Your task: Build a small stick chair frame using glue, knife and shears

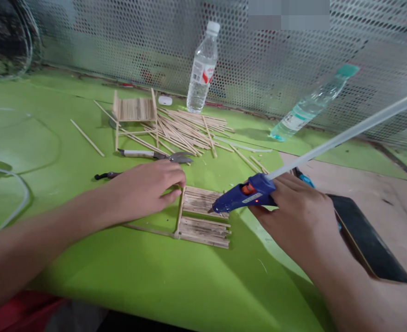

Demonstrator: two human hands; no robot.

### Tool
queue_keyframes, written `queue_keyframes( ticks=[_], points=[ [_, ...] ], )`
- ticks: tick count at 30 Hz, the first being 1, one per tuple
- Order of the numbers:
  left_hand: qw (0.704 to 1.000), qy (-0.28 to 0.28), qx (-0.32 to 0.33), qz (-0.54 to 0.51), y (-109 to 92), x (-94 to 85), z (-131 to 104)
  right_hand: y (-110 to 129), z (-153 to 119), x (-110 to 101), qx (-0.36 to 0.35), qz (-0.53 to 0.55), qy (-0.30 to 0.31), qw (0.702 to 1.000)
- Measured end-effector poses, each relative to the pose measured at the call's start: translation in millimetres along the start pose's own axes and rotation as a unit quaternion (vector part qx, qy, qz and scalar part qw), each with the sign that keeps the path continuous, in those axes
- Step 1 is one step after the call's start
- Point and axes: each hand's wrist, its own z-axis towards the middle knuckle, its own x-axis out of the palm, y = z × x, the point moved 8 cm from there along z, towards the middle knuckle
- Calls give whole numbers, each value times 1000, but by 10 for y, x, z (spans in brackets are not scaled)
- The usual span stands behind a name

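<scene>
My right hand (293,212) is wrapped round a blue glue gun (244,194) with a long translucent glue stick in its back. The nozzle points left and down, over the upper part of a flat stick panel (205,228) on the green table. A gap runs between the panel's two groups of sticks. My left hand (158,186) rests at the panel's upper left corner, fingers curled and close to the frame stick; whether they pinch it is too unclear to tell. Pruning shears (137,153) lie just beyond my left hand.
Behind lie a pile of thin sticks (185,131) and a small stick-built chair shape (136,110). Two bottles (201,69) (310,106) stand by a perforated metal panel (137,41). A phone (369,237) lies right; a white cable (23,184) lies left.
</scene>
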Motion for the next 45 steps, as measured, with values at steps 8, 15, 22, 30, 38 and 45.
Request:
queue_keyframes(
  ticks=[8, 15, 22, 30, 38, 45],
  points=[
    [1000, 2, 2, 3, -20, -20, -5, 43, -3, 56, -3, -10, -2, 1000],
    [1000, 12, -5, 10, -20, -5, 6, 65, 4, 45, -8, -13, 1, 1000],
    [1000, -1, -5, -2, -5, -6, -4, 37, 1, 31, -1, -5, 8, 1000],
    [1000, 1, 5, 2, -17, -15, -3, 26, 8, 22, 2, -3, 7, 1000],
    [1000, -7, 8, -3, -25, -36, -5, 39, -7, 11, -5, -6, 5, 1000],
    [1000, 7, -1, 4, -25, -34, 2, 41, 11, -8, 0, -16, 1, 1000]
  ],
)
